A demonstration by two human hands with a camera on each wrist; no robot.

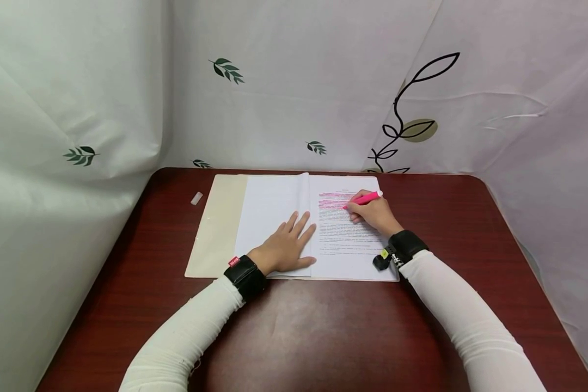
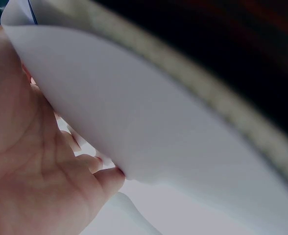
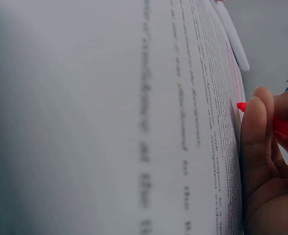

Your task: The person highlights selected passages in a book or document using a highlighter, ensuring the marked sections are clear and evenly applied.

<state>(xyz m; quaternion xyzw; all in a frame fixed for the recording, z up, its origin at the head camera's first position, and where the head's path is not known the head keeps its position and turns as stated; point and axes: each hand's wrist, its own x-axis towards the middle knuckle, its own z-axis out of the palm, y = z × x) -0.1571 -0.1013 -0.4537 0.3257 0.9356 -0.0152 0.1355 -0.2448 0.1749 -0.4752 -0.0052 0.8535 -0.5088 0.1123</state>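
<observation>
My right hand [image 1: 374, 213] grips a pink highlighter [image 1: 367, 198], its tip at the printed lines of the right-hand page [image 1: 353, 261]. Several lines near the top of that page carry pink marking. In the right wrist view the highlighter tip [image 3: 242, 105] pokes out past the fingertips, close over the text. My left hand [image 1: 288, 246] lies with spread fingers across the blank left page [image 1: 271, 204] and the fold, fingertips reaching toward the printed sheet. From the left wrist, the palm [image 2: 41, 161] faces the white paper [image 2: 109, 93], which curves up beside it.
Under the pages lies a cream folder [image 1: 210, 234], its left flap showing. A small whitish translucent piece [image 1: 196, 198] rests on the dark red-brown table [image 1: 142, 261] left of the folder. Patterned white curtains [image 1: 274, 81] hang behind and on both sides.
</observation>
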